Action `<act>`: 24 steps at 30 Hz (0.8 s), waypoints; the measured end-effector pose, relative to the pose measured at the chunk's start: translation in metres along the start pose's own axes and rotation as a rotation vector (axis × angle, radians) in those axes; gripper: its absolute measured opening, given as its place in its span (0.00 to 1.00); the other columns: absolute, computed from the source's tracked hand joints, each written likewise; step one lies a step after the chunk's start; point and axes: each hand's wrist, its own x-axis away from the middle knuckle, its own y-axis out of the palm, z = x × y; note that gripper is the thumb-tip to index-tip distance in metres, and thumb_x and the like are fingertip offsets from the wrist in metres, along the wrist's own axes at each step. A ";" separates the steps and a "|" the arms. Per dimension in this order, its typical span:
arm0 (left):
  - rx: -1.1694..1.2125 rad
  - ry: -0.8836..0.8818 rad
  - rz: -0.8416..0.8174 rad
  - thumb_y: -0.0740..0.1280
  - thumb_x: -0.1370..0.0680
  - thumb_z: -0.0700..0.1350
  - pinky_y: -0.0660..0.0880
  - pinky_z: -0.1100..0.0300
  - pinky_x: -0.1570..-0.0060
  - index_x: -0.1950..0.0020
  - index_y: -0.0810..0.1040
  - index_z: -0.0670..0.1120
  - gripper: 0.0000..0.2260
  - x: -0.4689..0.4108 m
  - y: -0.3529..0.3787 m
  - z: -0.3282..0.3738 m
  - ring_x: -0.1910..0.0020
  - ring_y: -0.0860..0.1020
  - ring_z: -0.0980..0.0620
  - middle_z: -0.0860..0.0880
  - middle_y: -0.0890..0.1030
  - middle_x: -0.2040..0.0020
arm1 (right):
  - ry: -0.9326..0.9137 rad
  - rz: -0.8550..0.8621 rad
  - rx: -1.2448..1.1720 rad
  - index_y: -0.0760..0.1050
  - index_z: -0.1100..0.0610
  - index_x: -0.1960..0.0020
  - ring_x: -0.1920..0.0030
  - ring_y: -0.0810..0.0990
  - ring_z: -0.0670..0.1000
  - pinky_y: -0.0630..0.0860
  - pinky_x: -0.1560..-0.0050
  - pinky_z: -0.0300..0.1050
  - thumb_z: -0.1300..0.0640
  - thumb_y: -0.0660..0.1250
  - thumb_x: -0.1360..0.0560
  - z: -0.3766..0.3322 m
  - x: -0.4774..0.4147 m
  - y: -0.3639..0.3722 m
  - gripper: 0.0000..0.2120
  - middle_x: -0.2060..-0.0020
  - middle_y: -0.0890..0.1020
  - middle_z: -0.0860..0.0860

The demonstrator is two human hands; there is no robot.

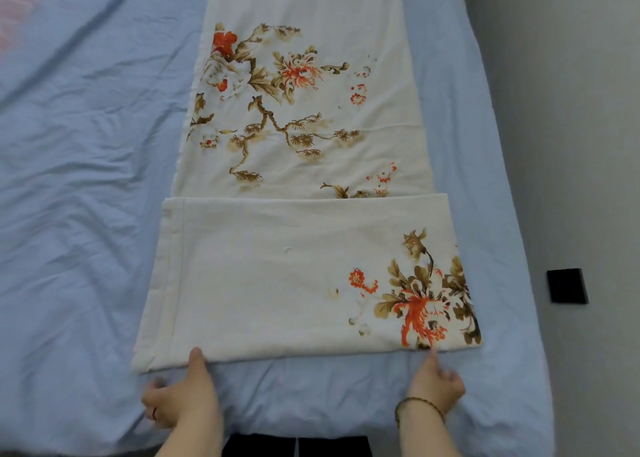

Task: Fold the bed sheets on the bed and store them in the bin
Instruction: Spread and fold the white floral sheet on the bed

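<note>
Left hand [180, 399], loosely open, rests its thumb on the floral sheet's [277, 276] near edge; right hand [434, 385], relaxed, touches it.

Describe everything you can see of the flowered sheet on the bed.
The flowered sheet is cream, cotton-looking cloth printed with orange blossoms and olive-brown branches. It lies as a long narrow strip on the blue bed cover, its near end folded back over itself. The left hand and right hand touch its near edge.
</note>
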 end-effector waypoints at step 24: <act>0.661 0.032 -0.680 0.57 0.19 0.45 0.77 0.64 0.71 0.45 0.70 0.48 0.05 0.070 -0.003 0.026 0.60 0.75 0.53 0.51 0.77 0.57 | -0.283 -0.646 0.014 0.72 0.62 0.47 0.56 0.75 0.53 0.75 0.53 0.45 0.57 0.59 0.22 -0.035 0.047 -0.021 0.09 0.56 0.76 0.52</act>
